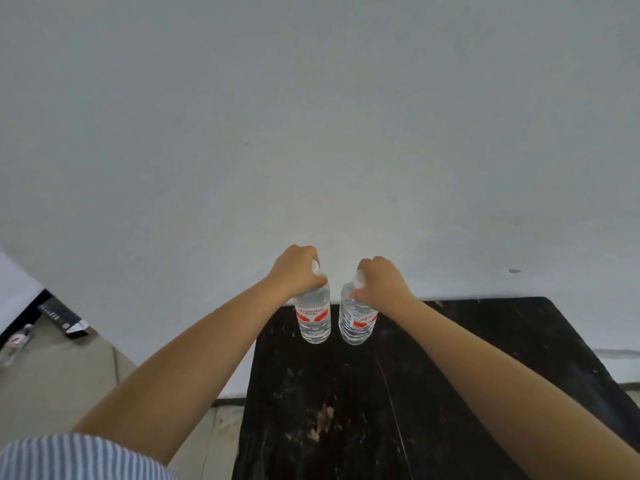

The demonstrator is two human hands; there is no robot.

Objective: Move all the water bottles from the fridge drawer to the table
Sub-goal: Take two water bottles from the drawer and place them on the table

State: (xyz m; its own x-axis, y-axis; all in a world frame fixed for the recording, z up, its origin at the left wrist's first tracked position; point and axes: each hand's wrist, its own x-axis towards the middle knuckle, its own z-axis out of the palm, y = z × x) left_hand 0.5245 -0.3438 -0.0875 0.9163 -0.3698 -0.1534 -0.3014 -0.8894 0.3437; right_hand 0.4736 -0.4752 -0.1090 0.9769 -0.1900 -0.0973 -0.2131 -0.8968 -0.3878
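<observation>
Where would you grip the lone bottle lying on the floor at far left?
That floor bottle looks to lie on its side, cap pointing away. Come from above and close the grip across its mid-body, around the label; it is blurred, so this is tentative.

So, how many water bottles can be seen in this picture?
3. One under the left hand on the table, one under the right hand beside it, one at the far left edge. Others may be hidden.

2 gripped bottles (313,315) on table (450,375)
</observation>
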